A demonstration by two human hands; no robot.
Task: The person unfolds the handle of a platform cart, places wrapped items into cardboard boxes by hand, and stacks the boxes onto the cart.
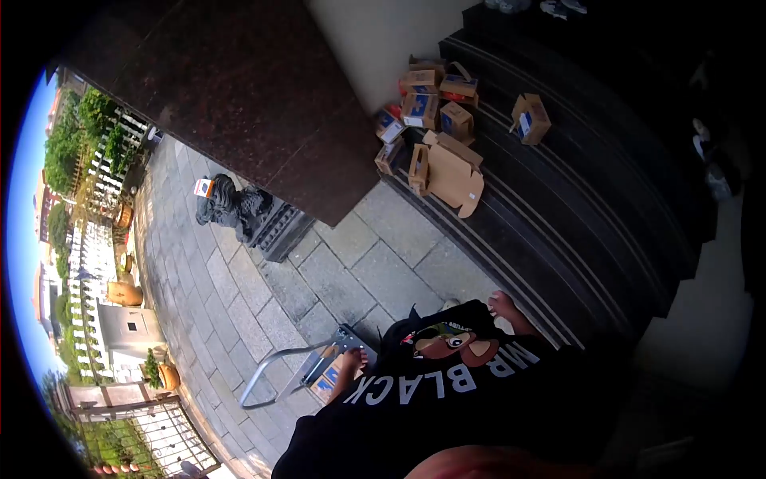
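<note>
Your left hand (349,363) is at the metal frame (341,341), which has a bent silver handle (259,375) and stands over the paving (247,307); its fingers are lying at the edge of this frame, but I cannot tell whether they grasp it or only touch it. Some small cartons (325,385) with blue print are seen at the frame, just beside this hand. Your right hand (501,305) is well apart from the frame, near the lowest edge of the dark steps (550,275). Its fingers look a little bent, and nothing is seen in them. Your black shirt (447,383), with the white letters, covers the space between both arms. On the steps, near the dark stone pillar (263,104), there is a group of brown boxes (420,110), close together, and in front of them one opened cardboard (455,174) lies spread. One single box (531,120) is apart from this group, on the steps. Beside the pillar is a dark stone statue (235,209), and a small orange and white box (204,188) is on its head.
</note>
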